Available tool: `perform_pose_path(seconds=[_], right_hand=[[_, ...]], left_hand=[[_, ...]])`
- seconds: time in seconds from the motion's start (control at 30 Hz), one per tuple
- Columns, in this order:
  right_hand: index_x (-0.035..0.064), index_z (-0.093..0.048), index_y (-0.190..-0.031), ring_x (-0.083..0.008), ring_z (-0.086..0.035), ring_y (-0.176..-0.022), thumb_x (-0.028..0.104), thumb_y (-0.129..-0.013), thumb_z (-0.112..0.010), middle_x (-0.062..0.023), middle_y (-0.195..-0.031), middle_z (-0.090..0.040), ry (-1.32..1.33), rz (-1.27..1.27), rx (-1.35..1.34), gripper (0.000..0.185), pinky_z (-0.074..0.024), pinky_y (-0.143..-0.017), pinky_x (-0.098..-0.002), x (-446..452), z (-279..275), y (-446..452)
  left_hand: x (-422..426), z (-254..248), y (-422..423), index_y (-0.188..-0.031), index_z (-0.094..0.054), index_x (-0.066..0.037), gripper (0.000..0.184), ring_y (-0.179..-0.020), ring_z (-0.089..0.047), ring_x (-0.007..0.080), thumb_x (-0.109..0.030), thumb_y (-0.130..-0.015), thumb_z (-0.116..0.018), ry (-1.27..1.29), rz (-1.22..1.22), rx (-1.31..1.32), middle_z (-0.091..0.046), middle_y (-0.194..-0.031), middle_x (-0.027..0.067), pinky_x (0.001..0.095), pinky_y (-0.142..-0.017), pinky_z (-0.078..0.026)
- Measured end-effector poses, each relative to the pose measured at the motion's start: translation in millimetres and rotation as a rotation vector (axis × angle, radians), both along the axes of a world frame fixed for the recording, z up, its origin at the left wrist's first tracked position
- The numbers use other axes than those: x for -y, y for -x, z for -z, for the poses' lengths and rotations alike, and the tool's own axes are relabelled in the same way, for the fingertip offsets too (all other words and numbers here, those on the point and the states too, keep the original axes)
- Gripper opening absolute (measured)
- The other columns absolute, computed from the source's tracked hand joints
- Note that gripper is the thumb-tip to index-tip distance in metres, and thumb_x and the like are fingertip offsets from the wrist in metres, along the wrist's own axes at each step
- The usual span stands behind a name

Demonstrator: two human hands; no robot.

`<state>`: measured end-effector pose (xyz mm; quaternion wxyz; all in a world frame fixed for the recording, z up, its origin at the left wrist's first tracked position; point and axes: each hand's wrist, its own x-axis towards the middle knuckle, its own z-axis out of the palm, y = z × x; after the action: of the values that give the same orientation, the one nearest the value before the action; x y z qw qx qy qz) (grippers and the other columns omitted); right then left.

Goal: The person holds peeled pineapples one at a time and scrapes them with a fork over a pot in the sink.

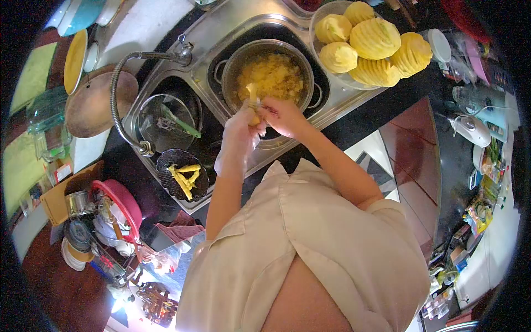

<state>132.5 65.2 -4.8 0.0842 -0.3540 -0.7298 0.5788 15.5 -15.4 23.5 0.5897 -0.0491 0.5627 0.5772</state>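
Observation:
My left hand point(237, 135), in a clear plastic glove, is closed around a pale yellow stick that looks like a pineapple core point(252, 90). It points up over the near rim of a metal pot point(228, 84). My right hand point(285, 117) is closed beside it, its fingertips against the core; whatever else they pinch is hidden. Crushed yellow pineapple point(276, 74) fills much of the pot, which sits in the sink basin. Several yellow core strips point(185, 180) lie in a dark patterned bowl point(164, 160) left of my left hand.
Several peeled pineapples point(375, 39) fill a clear bowl point(315, 30) at the upper right. A curved faucet point(117, 91) arches over the left basin, where a glass lid point(152, 127) and a green-handled tool point(185, 126) lie. A pink basin point(124, 205) of dishes stands lower left.

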Motion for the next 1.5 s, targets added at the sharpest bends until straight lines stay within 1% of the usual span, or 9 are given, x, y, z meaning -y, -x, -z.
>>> perform_pose_path(seconds=[0.3, 0.67, 0.8, 0.87, 0.9, 0.97, 1.13, 1.27, 1.5], right_hand=[[0.0098, -0.059, -0.091, -0.0375, -0.060, -0.075, 0.030, -0.086, -0.052, -0.0148, -0.080, -0.062, -0.233, 0.034, 0.056, 0.022, -0.0464, -0.064, -0.0474, -1.0, 28.7, 12.4], [0.0122, -0.063, -0.095, -0.0350, -0.062, -0.076, 0.031, -0.086, -0.051, -0.0154, -0.080, -0.064, -0.390, 0.025, 0.300, 0.024, -0.0482, -0.066, -0.0466, -40.9, 73.1, 7.6], [0.0101, -0.066, -0.091, -0.0265, -0.061, -0.065, 0.037, -0.085, -0.053, -0.0126, -0.072, -0.063, -0.042, 0.161, 0.125, 0.030, -0.0467, -0.057, -0.0400, -59.7, 39.8, 6.5], [0.0091, -0.066, -0.084, -0.0120, -0.048, -0.047, 0.041, -0.083, -0.059, -0.0016, -0.057, -0.053, 0.518, 0.113, 0.111, 0.033, -0.0343, -0.042, -0.0284, -65.8, 26.3, 3.7], [0.0091, -0.066, -0.084, -0.0120, -0.048, -0.047, 0.041, -0.083, -0.059, -0.0016, -0.057, -0.053, 0.515, 0.108, 0.109, 0.033, -0.0343, -0.042, -0.0284, -65.2, 28.0, 0.5], [0.0064, -0.063, -0.085, -0.0018, -0.022, -0.039, 0.032, -0.083, -0.064, 0.0070, -0.053, -0.044, 0.734, 0.020, -0.101, 0.026, -0.0124, -0.038, -0.0209, -62.2, 34.7, -6.7], [0.0062, -0.062, -0.081, -0.0022, -0.022, -0.039, 0.027, -0.082, -0.067, 0.0100, -0.052, -0.034, 0.865, 0.169, -0.164, 0.021, -0.0126, -0.038, -0.0223, -51.3, 31.1, -14.9], [0.0069, -0.061, -0.078, -0.0022, -0.021, -0.038, 0.027, -0.081, -0.069, 0.0097, -0.051, -0.033, 0.881, 0.264, -0.175, 0.022, -0.0122, -0.038, -0.0223, -38.4, 23.1, -11.8], [0.0063, -0.061, -0.078, -0.0022, -0.022, -0.039, 0.034, -0.084, -0.064, 0.0076, -0.054, -0.039, 0.926, 0.087, -0.133, 0.028, -0.0117, -0.037, -0.0215, -35.9, 35.2, -19.9]], left_hand=[[13.9, 28.9, -5.6, -0.092, -0.061, -0.003, 0.013, -0.052, -0.052, 0.0105, -0.009, -0.081, -0.059, 0.159, -0.138, 0.024, -0.054, -0.067, 0.0024, 0.0196, -0.042, -0.041], [12.7, -8.9, 10.2, -0.112, -0.059, -0.002, 0.034, -0.050, -0.042, 0.0074, -0.016, -0.082, -0.056, 0.148, 0.239, -0.064, -0.049, -0.066, -0.0001, 0.0196, -0.044, -0.033], [8.9, -13.6, 22.6, -0.108, -0.060, -0.005, 0.033, -0.043, -0.039, 0.0066, -0.024, -0.081, -0.059, 0.127, 0.301, -0.014, -0.044, -0.058, -0.0016, 0.0175, -0.039, -0.028], [6.2, -5.2, 32.2, -0.102, -0.062, -0.005, 0.029, -0.042, -0.038, 0.0057, -0.026, -0.081, -0.060, 0.148, 0.296, 0.008, -0.045, -0.058, -0.0015, 0.0178, -0.037, -0.027], [2.7, -9.8, 38.5, -0.099, -0.063, 0.000, 0.029, -0.051, -0.043, 0.0061, -0.022, -0.082, -0.057, 0.155, 0.355, 0.006, -0.052, -0.068, 0.0000, 0.0180, -0.046, -0.033], [-5.2, -7.1, 44.2, -0.097, -0.062, 0.001, 0.030, -0.051, -0.043, 0.0066, -0.025, -0.084, -0.056, 0.162, 0.334, -0.066, -0.053, -0.068, 0.0008, 0.0185, -0.045, -0.034], [-29.6, -1.4, 27.8, -0.099, -0.061, -0.006, 0.035, -0.052, -0.046, 0.0075, -0.039, -0.090, -0.054, -0.067, -0.054, 0.026, -0.053, -0.067, 0.0016, 0.0212, -0.044, -0.036], [-33.4, 14.5, 10.1, -0.088, -0.058, -0.009, 0.030, -0.050, -0.048, 0.0096, -0.038, -0.090, -0.053, 0.102, 0.245, -0.200, -0.053, -0.069, 0.0006, 0.0213, -0.041, -0.037], [-41.5, 28.7, 9.8, -0.087, -0.060, -0.001, 0.032, -0.052, -0.049, 0.0124, -0.032, -0.088, -0.056, 0.023, 0.049, -0.162, -0.056, -0.073, 0.0061, 0.0236, -0.042, -0.037]])
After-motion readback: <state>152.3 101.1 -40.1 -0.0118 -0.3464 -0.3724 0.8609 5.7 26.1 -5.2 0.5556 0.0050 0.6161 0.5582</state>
